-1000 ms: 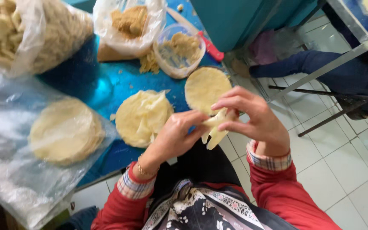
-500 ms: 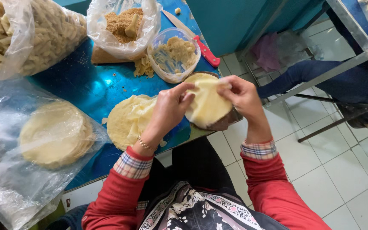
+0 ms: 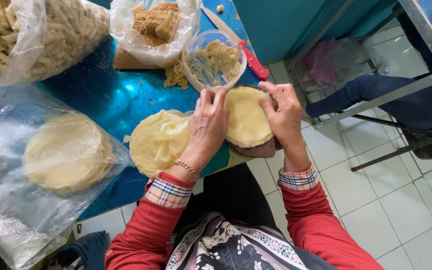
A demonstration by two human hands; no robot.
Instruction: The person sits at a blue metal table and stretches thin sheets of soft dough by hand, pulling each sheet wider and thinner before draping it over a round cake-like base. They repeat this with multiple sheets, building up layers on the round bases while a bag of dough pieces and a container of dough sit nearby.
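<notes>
a: we start at the fingers. the left hand (image 3: 207, 127) lies flat, fingers together and extended, tips pressing the left edge of the round pale wrapper (image 3: 246, 120). the right hand (image 3: 283, 114) has its fingers slightly curled and spread, tips on the wrapper's upper right rim. neither hand is clamped on anything; both rest on top.

b: and where does the wrapper sit?

a: on a dark round board (image 3: 256, 149) at the near edge of the blue table (image 3: 101, 100), just right of a loose stack of the same wrappers (image 3: 158, 140).

b: we note, farther out, a clear tub of paste (image 3: 215, 61) touching the board's far side, a red-handled knife (image 3: 248, 56) beside it, a bag of brown crumbs (image 3: 151, 25), a bag of rolled pieces (image 3: 31, 35) and a bagged stack of wrappers (image 3: 66, 152).

a: in our judgement, the sheet wants smoothing outward from the middle with flat fingertips, light pressure, so it lies without folds or tears, centred on the board.
</notes>
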